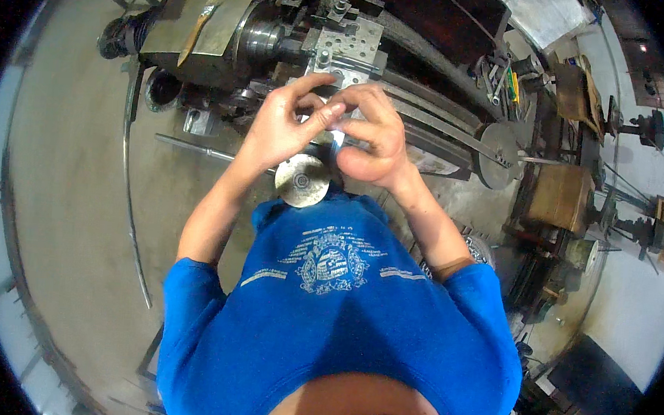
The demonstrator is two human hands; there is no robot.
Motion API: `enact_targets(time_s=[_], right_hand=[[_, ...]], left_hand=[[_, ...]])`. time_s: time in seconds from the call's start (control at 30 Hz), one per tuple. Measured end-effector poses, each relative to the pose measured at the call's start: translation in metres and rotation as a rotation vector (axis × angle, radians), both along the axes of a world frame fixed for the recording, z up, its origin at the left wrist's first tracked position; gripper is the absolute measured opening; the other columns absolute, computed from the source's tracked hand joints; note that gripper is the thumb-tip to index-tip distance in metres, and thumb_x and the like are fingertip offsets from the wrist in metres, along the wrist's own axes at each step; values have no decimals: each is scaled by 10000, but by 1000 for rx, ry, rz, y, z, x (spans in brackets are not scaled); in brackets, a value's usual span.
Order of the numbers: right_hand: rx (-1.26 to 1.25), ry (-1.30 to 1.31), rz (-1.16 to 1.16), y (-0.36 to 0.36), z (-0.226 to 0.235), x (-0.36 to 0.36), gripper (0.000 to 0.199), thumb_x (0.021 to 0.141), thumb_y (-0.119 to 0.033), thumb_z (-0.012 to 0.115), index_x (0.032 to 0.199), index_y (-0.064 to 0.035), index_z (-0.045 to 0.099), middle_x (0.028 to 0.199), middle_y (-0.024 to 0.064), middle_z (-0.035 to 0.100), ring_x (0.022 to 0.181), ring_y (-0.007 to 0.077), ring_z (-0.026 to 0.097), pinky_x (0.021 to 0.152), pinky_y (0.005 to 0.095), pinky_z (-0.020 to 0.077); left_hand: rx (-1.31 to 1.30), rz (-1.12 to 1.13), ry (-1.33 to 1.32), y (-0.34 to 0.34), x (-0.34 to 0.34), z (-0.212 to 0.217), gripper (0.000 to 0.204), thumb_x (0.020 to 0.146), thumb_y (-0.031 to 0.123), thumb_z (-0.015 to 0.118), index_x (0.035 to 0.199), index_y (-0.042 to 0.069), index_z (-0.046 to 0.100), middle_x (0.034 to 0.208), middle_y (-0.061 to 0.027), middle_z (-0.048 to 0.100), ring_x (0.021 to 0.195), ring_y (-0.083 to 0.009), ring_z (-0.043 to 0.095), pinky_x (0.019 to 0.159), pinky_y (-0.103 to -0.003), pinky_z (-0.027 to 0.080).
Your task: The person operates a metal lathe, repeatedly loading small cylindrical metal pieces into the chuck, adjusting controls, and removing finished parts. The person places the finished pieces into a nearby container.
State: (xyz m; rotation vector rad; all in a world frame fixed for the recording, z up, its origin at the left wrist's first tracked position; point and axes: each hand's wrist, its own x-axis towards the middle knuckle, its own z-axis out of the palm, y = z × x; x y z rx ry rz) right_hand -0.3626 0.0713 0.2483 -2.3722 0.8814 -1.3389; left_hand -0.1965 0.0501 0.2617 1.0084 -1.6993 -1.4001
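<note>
In front of my chest, above the lathe's carriage, both hands meet with bent fingers. My left hand (pixel 282 126) is closed in a pinch, thumb and forefinger reaching toward the right hand's fingertips. Curled inward opposite it is my right hand (pixel 375 130). A narrow, shiny metal strip (pixel 337 144) hangs below the right fingers, apparently held by them; its upper part is hidden and its kind is unclear. What the left fingertips pinch, if anything, cannot be made out. Just below the hands sits a round pale handwheel (pixel 302 180). Beyond them is the metal tool post (pixel 350 43).
The lathe's chuck (pixel 262 37) is at the upper left, beside a headstock with a paintbrush (pixel 203 25) on top. Lathe bed rails (pixel 436 116) run right toward a round disc (pixel 496 157). Hand tools (pixel 507 83) lie at the upper right. A long rod (pixel 129 195) stands at left.
</note>
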Motion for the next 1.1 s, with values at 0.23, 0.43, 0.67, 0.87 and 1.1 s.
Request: enact_targets(time_s=[0.23,0.43,0.67,0.87,1.1], right_hand=[[83,-50,30,5,-2,-7,326,453,-120,554,758,-34,630,894,131,550,825,293,514,722,368,404],[168,-162,12,9,-13,-17,338,463,-88,527,777,-35,640,901,118,561,817,260,524,691,321,418],[212,-53,-181,-19,-13,-78,340,544,-213,612,845,-59,652,979,129,559,913,252,534,785,306,412],[201,147,-764,-133,6,-205,311,564,-208,567,827,-64,651,878,156,607,822,268,584,734,307,443],[379,257,-1130,-194,11,-229,277,534,-183,598,765,-35,640,847,197,592,838,325,565,776,372,441]], left_hand=[[311,-98,362,-1,-6,-11,369,779,169,580,1069,-46,501,899,-107,588,809,-129,549,692,-246,444],[299,-67,342,0,-17,-13,400,801,213,525,1102,-46,479,931,-118,585,830,-140,563,729,-251,440],[221,45,177,-1,0,-22,397,775,163,528,1099,-56,468,661,-93,590,650,-166,580,672,-268,436],[212,195,118,7,27,-25,342,774,171,544,1024,-60,507,645,-72,588,636,-136,561,651,-263,427],[-167,305,-467,22,60,-34,323,760,174,562,1034,8,521,663,-130,604,605,-211,596,567,-318,461]])
